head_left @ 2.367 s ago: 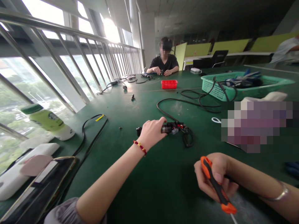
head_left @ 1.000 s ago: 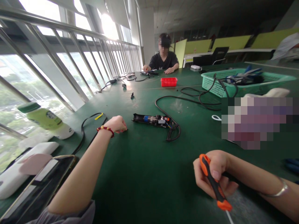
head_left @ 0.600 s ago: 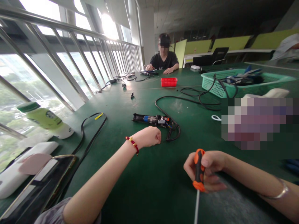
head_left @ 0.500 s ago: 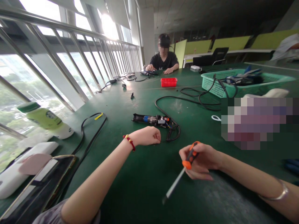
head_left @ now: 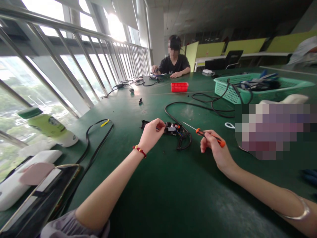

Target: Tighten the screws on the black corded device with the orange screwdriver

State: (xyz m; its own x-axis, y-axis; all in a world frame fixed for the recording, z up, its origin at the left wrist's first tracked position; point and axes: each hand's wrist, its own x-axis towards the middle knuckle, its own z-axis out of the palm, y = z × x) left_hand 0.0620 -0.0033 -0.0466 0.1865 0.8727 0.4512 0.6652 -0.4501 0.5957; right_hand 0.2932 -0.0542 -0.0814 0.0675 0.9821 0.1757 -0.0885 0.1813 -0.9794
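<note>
My left hand (head_left: 154, 132) is over the left and middle part of an opened black device (head_left: 173, 128), its thumb and fingertips pinched together. Whatever those fingertips may hold is too small to make out. The device lies on the green table, with inner parts, small wires and a black cable (head_left: 190, 140) showing at its right end. To the right, my right hand (head_left: 214, 145) grips an orange and black screwdriver (head_left: 210, 137). Its metal shaft points up and left toward the device, with the tip just off the device's right end.
A red tray (head_left: 179, 87) and a green basket (head_left: 262, 96) with tools stand farther back. A person (head_left: 174, 62) sits across the table (head_left: 138, 198). A bottle (head_left: 48, 127) and a phone (head_left: 42, 195) are at left. A blurred-out object is at right.
My left hand has moved up from the table onto the device. My right hand has risen and turned the screwdriver, so its tip now points away from me. The seated person's hands have shifted.
</note>
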